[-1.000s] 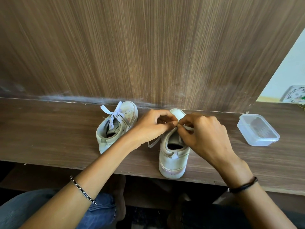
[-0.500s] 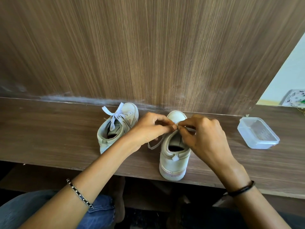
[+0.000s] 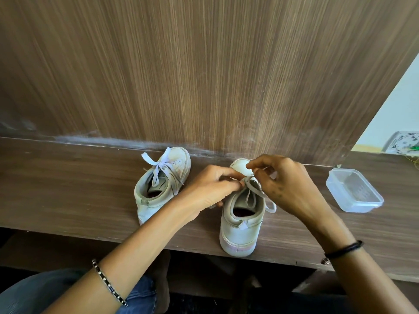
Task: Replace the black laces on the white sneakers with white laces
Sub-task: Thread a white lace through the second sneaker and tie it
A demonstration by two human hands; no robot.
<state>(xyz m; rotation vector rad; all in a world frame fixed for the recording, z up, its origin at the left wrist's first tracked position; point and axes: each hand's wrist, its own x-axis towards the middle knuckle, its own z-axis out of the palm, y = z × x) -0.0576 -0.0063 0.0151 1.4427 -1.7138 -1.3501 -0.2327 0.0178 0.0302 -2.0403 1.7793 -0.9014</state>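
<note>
Two white sneakers stand on a brown wooden shelf (image 3: 68,191), toes toward the back panel. The left sneaker (image 3: 162,184) carries a white lace tied in a bow. The right sneaker (image 3: 241,220) stands near the front edge, its heel slightly over it. My left hand (image 3: 209,184) pinches a loop of its white lace (image 3: 251,189) over the tongue. My right hand (image 3: 288,184) hovers just right of it, fingers curled around another part of the same lace. A loop of lace hangs off the shoe's right side. No black lace is visible.
A clear plastic container (image 3: 353,190) sits on the shelf to the right of my right hand. A tall wood-grain panel (image 3: 204,75) rises directly behind the shoes. My knees in blue jeans (image 3: 45,291) are below the shelf's front edge.
Both hands have drawn apart a little over the right sneaker, and lace loops now show between them. The left sneaker has not moved.
</note>
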